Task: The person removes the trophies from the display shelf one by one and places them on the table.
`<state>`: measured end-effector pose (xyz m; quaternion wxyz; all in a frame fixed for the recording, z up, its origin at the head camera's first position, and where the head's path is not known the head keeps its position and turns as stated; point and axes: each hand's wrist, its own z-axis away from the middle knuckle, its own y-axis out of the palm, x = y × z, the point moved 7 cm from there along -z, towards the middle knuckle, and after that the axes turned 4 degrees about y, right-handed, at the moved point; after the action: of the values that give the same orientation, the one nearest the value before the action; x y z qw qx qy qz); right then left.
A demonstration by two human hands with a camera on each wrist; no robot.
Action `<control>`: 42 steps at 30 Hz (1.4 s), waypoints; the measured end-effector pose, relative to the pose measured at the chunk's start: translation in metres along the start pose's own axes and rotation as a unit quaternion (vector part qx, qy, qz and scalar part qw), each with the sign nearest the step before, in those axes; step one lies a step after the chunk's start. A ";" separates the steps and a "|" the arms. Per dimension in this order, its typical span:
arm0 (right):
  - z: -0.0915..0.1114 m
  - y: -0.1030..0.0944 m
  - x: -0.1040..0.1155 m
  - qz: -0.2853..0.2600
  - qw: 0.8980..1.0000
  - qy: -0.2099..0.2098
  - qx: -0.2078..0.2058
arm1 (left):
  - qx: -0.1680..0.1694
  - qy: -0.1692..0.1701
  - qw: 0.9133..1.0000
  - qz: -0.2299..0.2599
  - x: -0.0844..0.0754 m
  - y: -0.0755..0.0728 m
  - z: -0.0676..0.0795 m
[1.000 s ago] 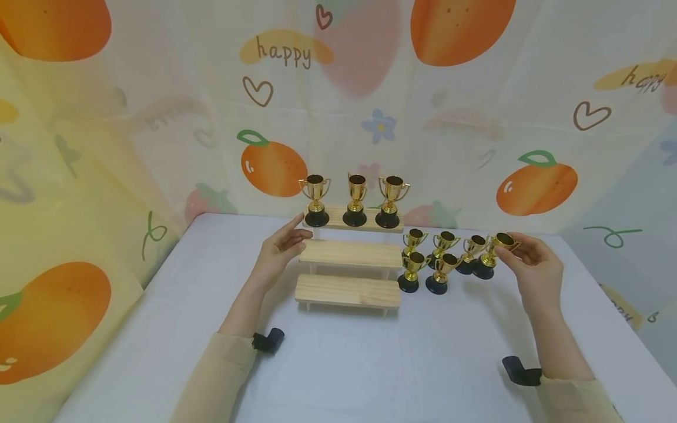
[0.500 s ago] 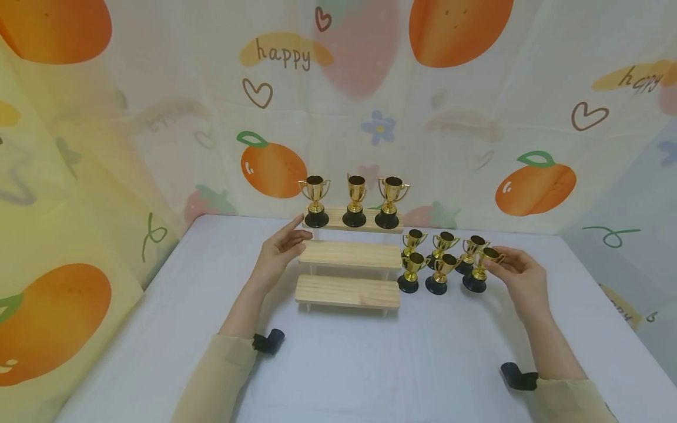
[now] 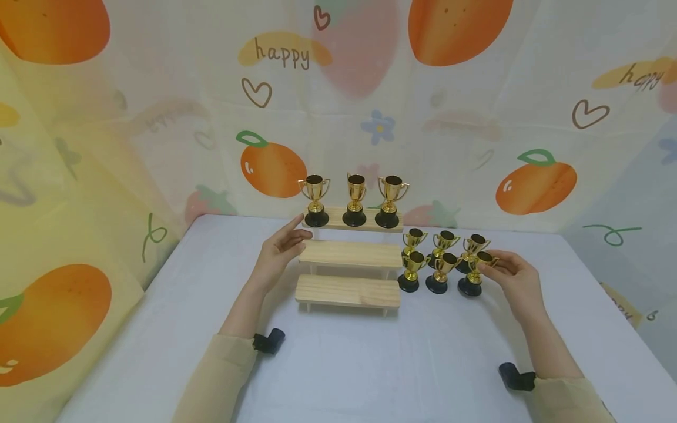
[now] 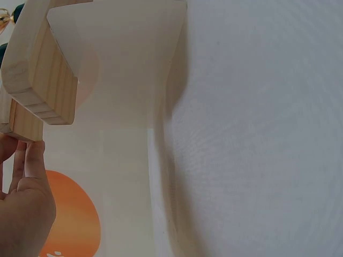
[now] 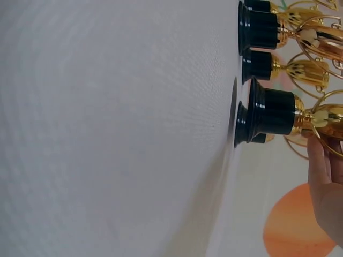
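Observation:
My right hand (image 3: 513,282) pinches a small gold trophy cup (image 3: 472,282) with a black base by its upper part. In the right wrist view, a narrow gap and a shadow lie between the held trophy's base (image 5: 272,110) and the table. Beside it stand several like trophies (image 3: 444,273) in two rows. My left hand (image 3: 277,252) rests at the left end of a three-tier wooden stand (image 3: 349,254), its fingers (image 4: 35,160) touching a board's end. Three trophies (image 3: 355,202) stand upright on the top tier; the middle and bottom tiers are bare.
A white cloth covers the table (image 3: 338,364). Behind it hangs a pale curtain (image 3: 449,147) printed with fruit. Each wrist wears a black mount (image 3: 270,341). The trophy rows stand close to the stand's right end.
My right hand has brought its trophy left and toward me, from beside the back row to the right end of the front row. The left hand stays put at the stand.

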<state>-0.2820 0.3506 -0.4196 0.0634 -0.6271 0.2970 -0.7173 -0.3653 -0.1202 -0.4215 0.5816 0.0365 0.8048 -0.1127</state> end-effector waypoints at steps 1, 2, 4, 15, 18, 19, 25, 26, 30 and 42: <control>0.000 0.000 0.000 0.001 1.000 0.002 0.001 | 0.000 0.000 1.000 -0.003 0.000 0.000 0.000; 0.000 0.000 0.000 0.000 1.000 0.004 0.002 | 0.000 -0.001 1.000 -0.003 0.001 0.000 0.000; 0.000 0.001 -0.001 0.003 1.000 0.009 0.004 | 0.000 -0.002 1.000 -0.001 0.001 0.000 -0.001; 0.001 0.003 -0.006 0.014 1.000 0.014 0.021 | 0.004 -0.002 1.000 -0.006 0.001 0.002 0.001; 0.000 0.004 -0.008 0.013 0.999 0.017 0.027 | 0.001 -0.003 1.000 -0.004 0.002 0.001 0.001; 0.000 0.004 -0.008 0.013 0.999 0.018 0.029 | 0.001 -0.004 1.000 -0.003 0.002 0.001 0.001; -0.001 0.004 -0.010 0.009 0.999 0.015 0.035 | 0.002 -0.004 1.000 -0.003 0.002 0.001 0.000; 0.000 0.004 -0.010 0.007 0.999 0.014 0.036 | 0.002 -0.003 1.000 -0.004 0.002 0.001 0.000; 0.000 0.004 -0.010 -0.004 0.999 0.009 0.042 | 0.002 -0.005 1.000 -0.001 0.001 0.001 0.000; 0.001 0.005 -0.010 -0.017 0.998 0.015 0.051 | 0.003 -0.002 1.000 -0.009 -0.001 0.001 0.000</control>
<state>-0.2808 0.3509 -0.4302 0.0791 -0.6174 0.2499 -0.7417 -0.3647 -0.1192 -0.4204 0.5819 0.0312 0.8037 -0.1201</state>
